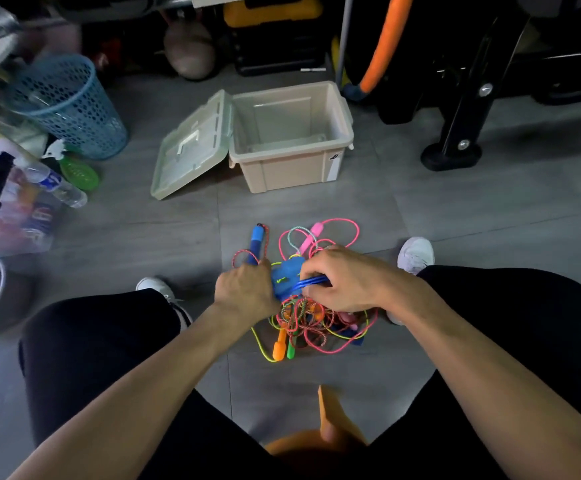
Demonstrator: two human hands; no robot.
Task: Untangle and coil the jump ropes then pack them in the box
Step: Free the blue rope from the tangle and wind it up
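Two hands work low over the floor between our knees. Our left hand has its fingers curled down around a blue handle that sticks out beyond the knuckles, while our right hand pinches a bundle of blue cord — thumb and fingers closed on it. Under and just behind both hands lies the tangle of jump ropes, pink, yellow and braided strands knotted together, with an orange handle and a green handle poking out nearest us.

Well beyond the fingers stands the beige box, its lid hinged open to the left. Bare tile separates it from the ropes. Further left sit a blue mesh basket and a water bottle; a black stand foot sits off to the right — apart from the box.
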